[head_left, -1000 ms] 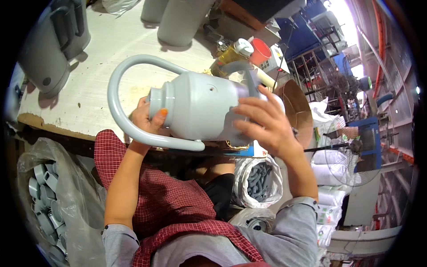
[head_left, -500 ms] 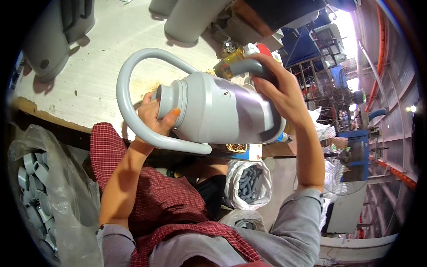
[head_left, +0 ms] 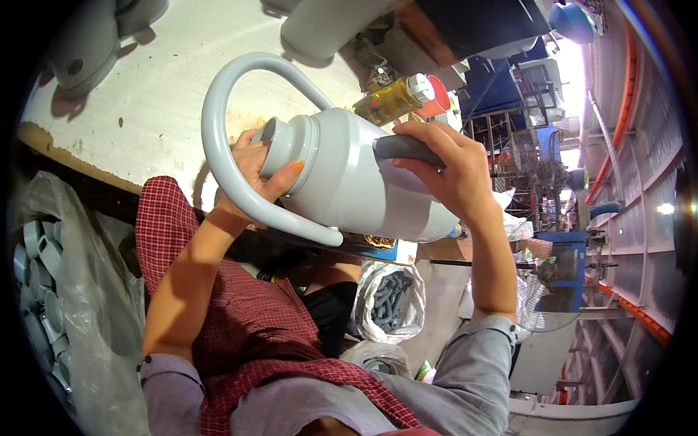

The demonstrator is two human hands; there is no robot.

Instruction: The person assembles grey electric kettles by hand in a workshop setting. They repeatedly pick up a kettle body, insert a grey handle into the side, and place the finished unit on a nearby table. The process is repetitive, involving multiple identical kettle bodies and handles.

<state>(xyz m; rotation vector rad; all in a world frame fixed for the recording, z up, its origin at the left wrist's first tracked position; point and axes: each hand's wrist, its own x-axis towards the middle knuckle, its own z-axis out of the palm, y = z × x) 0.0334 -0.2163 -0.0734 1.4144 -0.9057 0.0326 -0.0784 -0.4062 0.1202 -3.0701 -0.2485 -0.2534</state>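
Note:
A light grey plastic flask body (head_left: 342, 171) lies on its side in front of me, its open neck toward the left. A large looped carrying handle (head_left: 216, 123) is joined to it and arches around the neck. My left hand (head_left: 258, 171) is closed around the neck, thumb on the near side. In my right hand (head_left: 451, 160) is a dark grey curved grip handle (head_left: 407, 147), one end touching the upper side of the body. The handle's other end is hidden by my fingers.
More grey flask bodies (head_left: 323, 29) stand on the white worktable (head_left: 182, 65). A bottle of yellow liquid (head_left: 392, 102) is beyond the flask. Bags of dark grey handles (head_left: 392, 301) and grey plastic parts (head_left: 43, 291) are below the table edge. A fan (head_left: 542, 291) is at right.
My right hand has brought the grip handle down from above the flask's far end onto its side. The flask has tilted slightly, its neck higher; my left hand keeps its hold.

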